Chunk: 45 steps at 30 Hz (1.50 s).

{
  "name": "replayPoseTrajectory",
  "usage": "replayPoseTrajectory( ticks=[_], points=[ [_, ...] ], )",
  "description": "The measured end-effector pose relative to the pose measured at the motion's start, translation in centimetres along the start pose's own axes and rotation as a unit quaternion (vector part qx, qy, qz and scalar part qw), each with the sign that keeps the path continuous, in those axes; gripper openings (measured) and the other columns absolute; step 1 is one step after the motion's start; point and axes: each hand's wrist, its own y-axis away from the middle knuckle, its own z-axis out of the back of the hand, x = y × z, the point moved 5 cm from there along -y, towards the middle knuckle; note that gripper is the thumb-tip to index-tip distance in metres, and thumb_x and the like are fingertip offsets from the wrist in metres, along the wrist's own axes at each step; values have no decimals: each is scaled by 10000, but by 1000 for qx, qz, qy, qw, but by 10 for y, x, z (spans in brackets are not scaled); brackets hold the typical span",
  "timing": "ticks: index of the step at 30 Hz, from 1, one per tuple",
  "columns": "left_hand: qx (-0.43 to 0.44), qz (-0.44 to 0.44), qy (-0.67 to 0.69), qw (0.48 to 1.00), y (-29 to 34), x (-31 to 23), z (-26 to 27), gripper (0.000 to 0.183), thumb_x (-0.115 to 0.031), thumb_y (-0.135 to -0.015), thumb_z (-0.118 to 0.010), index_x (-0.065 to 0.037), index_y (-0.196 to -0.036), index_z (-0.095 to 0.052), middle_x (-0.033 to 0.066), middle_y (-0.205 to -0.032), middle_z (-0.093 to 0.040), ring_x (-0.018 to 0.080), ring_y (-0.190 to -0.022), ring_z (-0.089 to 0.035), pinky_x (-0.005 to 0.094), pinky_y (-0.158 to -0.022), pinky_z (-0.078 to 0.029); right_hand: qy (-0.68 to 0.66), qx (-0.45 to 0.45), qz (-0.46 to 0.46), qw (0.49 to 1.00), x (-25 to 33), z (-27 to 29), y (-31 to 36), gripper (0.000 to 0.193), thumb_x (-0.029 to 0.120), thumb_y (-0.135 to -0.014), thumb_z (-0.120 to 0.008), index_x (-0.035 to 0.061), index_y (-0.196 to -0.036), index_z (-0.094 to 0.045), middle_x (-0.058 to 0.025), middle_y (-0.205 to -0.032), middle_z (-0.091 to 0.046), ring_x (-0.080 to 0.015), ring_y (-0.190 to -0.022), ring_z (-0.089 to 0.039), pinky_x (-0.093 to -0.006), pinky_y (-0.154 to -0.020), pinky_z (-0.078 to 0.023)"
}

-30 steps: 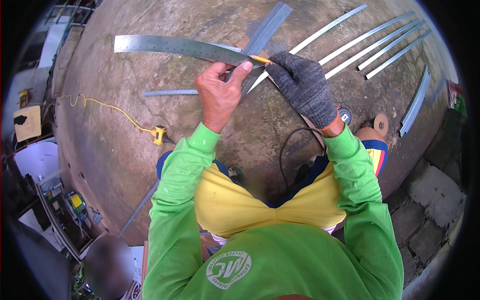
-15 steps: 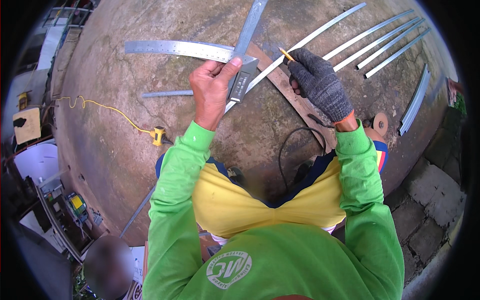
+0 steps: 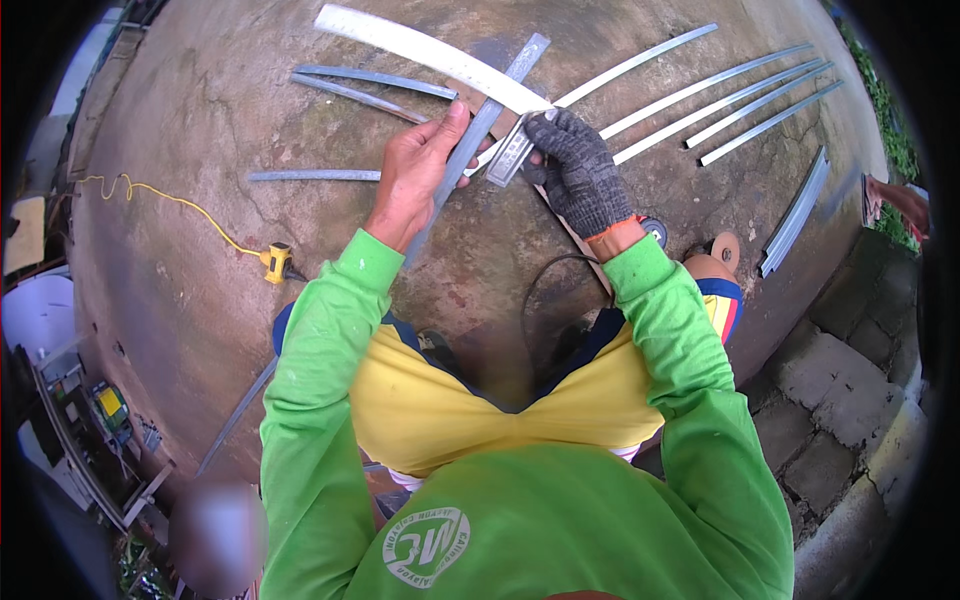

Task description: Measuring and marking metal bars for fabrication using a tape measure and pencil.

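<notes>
My bare left hand (image 3: 422,172) is closed around a narrow grey metal channel (image 3: 484,128), which slants from upper right to lower left. My right hand (image 3: 582,172), in a dark grey knit glove, grips a steel try square near its stock (image 3: 511,156). From there the square's long pale blade (image 3: 420,48) reaches to the upper left, crossing the channel. The pencil cannot be seen now. Beyond my left hand, two short metal strips (image 3: 375,78) lie on the concrete, and another strip (image 3: 315,176) lies to its left.
Several long metal channels (image 3: 715,95) lie at the far right, with a stacked bundle (image 3: 797,212) nearer. A tan disc (image 3: 725,252) is by my right knee. On the left, a yellow cord (image 3: 200,212) leads to a yellow connector (image 3: 276,262). Another person's limb (image 3: 898,200) shows at the right edge.
The try square has passed from my left hand to my right, its blade now tilting up leftward. My left hand has taken hold of the metal channel. The pencil in my right hand has gone from view.
</notes>
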Motion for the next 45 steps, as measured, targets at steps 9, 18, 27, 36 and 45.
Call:
replayPoseTrajectory(
  ticks=[9, 18, 27, 36, 45],
  points=[
    [-35, 62, 56, 996, -11, -3, 45, 527, -463, -974, -434, 29, -1090, -585, 123, -920, -662, 141, -732, -579, 278, -622, -493, -71, -146, -9, 987, -42, 98, -30, 102, 130, -942, -529, 29, -939, -540, -64, -733, -522, -161, -623, -511, -312, -526, -449],
    [100, 28, 173, 979, -15, -29, 31, 435, -439, -937, -524, -34, -1053, -630, 77, -850, -672, 121, -710, -598, 269, -583, -488, 25, -149, -255, 955, -222, 104, 42, 88, 133, -937, -546, 85, -1010, -549, -73, -829, -592, -187, -698, -592, -364, -562, -528],
    [66, -56, 110, 990, -19, -40, 40, 273, -162, -869, -663, 10, -1072, -606, 84, -907, -686, 85, -694, -597, 217, -551, -481, 154, -203, -267, 929, -261, 66, 72, 186, 150, -842, -636, -7, -936, -606, -97, -650, -621, -185, -475, -586, -294, -439, -472],
    [38, -65, -5, 997, -34, -35, 37, 274, -235, -877, -658, -49, -1077, -633, 37, -929, -691, 70, -657, -549, 215, -517, -432, 456, -266, -209, 823, -259, 97, 77, 241, 192, -783, -653, 18, -949, -657, -109, -692, -665, -179, -550, -640, -316, -536, -515],
    [99, -10, 63, 993, -60, -13, -16, 237, -265, -890, -641, -57, -1003, -634, 36, -858, -669, 69, -641, -532, 214, -496, -414, 526, -241, -168, 798, -219, 87, 115, 234, 240, -798, -617, 32, -890, -673, -122, -776, -670, -236, -732, -644, -374, -708, -496]
  ],
)
